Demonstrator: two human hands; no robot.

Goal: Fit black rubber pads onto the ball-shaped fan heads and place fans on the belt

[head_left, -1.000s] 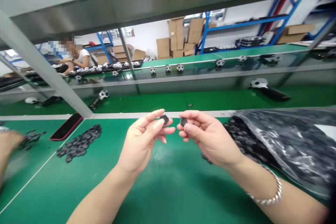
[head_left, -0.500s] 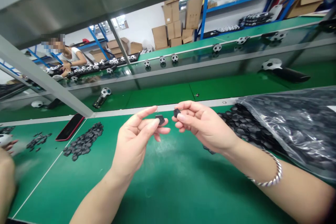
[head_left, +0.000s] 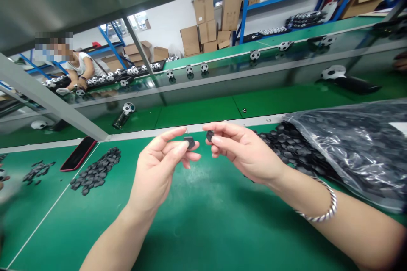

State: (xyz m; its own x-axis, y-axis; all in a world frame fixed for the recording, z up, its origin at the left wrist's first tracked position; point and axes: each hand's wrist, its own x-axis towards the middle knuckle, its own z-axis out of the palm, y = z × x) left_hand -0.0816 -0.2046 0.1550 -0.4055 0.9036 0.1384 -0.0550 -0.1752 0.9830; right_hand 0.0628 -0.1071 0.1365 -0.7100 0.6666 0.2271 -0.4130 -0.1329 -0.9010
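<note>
Left of the clear plastic bag (head_left: pixel 359 152), the left hand (head_left: pixel 159 163) pinches a flat, black, angular piece (head_left: pixel 190 142) between thumb and fingers. The right hand (head_left: pixel 246 148), nearer the bag, pinches a second small black piece (head_left: pixel 209 136) likewise. Loose black pieces (head_left: pixel 291 144) lie at the bag's mouth.

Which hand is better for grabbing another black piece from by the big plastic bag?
Probably the right hand: it is nearer the piled black pieces at the mouth of the plastic bag. It pinches a small piece, but so does the left hand, which is farther away.
</note>
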